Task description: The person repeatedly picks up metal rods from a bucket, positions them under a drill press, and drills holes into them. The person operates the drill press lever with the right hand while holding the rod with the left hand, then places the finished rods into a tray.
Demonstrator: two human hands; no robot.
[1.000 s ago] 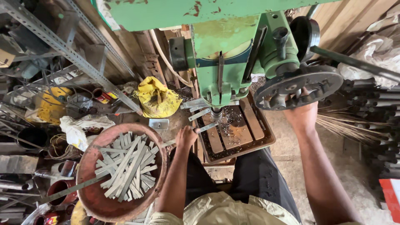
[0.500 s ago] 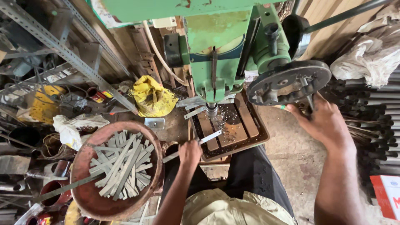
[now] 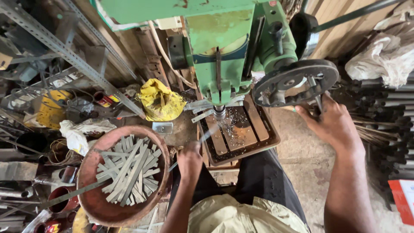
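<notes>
- A thin flat grey metal strip [image 3: 210,132] is lying slantwise across the rusty slotted drill table [image 3: 263,142], its far end blurred under the drill bit [image 3: 220,113], where bright shavings are scattered.
- The left hand [image 3: 189,160] is gripping the strip's near end with closed fingers.
- The right hand [image 3: 332,125] is curling round a spoke of the dark round feed wheel [image 3: 295,82] on the green drill press [image 3: 224,47].
- One round reddish metal bowl [image 3: 92,203] is sitting left of the left hand, holding a heap of similar grey strips [image 3: 129,172] (overlapping too much to count).
- Two or three more strips are lying beside the bit, partly hidden by the machine.
- One yellow crumpled bag [image 3: 160,101] is resting behind the bowl.
</notes>
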